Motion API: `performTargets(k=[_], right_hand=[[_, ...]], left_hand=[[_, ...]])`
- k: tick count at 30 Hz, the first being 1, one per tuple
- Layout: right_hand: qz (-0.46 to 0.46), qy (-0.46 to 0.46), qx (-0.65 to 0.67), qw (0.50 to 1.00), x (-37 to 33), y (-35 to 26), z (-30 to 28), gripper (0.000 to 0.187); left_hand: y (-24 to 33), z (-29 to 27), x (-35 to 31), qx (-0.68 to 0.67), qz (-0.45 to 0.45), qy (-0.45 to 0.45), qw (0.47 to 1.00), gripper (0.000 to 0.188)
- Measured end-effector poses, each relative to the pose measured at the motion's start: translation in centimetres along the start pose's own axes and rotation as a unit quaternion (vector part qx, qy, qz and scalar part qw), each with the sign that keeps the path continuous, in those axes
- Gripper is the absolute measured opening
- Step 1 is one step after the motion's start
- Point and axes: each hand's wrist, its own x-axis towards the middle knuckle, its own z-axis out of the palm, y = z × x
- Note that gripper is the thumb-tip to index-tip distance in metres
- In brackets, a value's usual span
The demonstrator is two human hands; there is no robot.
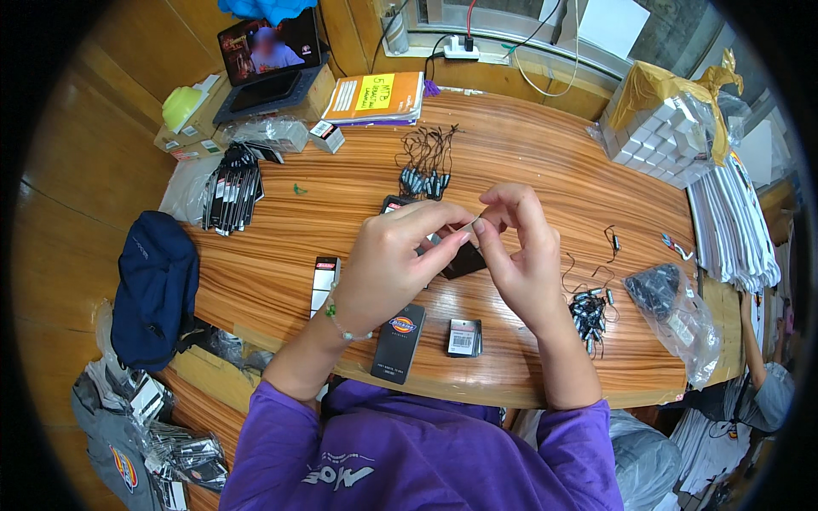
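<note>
Your left hand [394, 260] pinches a thin pale strip [468, 227] between thumb and forefinger — the strip sits between your two hands, above a black card [465, 262]. Your right hand [521, 247] is curled, its thumb tip at the strip; I cannot tell whether it grips too. Nearer you than the left hand lies a black hang tag [399, 345] — right of the right hand, a heap of corded toggles [589, 315]
</note>
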Motion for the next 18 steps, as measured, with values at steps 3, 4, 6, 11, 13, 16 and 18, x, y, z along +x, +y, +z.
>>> performTargets(k=[3,4,6,11,13,16,18], right_hand=[[0.067,-0.008,0.08,0.995,0.2,-0.1,0.0,0.019],[0.108,-0.012,0.148,0.983,0.3,0.1,0.0,0.017],[0.184,-0.06,0.249,0.949,0.8,0.2,-0.6,0.016],[0.24,-0.033,0.362,0.9,0.7,2.4,-1.0,0.01],[0.245,0.052,0.34,0.906,1.1,3.0,-0.9,0.012],[0.204,0.081,0.46,0.86,1.5,4.1,-2.2,0.011],[0.181,0.076,0.515,0.834,1.6,4.1,-2.4,0.008]], left_hand=[[-0.2,-0.5,0.4,0.085,0.086,0.004,0.993,0.016],[-0.4,-0.4,0.6,0.131,0.129,0.023,0.983,0.016],[-1.1,-0.3,0.9,0.221,0.215,0.063,0.949,0.016],[-2.4,0.1,1.4,0.276,0.326,0.068,0.902,0.017],[-2.4,0.0,1.1,0.297,0.321,0.056,0.898,0.02],[-3.6,-0.5,0.8,0.262,0.297,0.049,0.917,0.016],[-4.8,-0.2,0.8,0.189,0.294,0.063,0.935,0.015]])
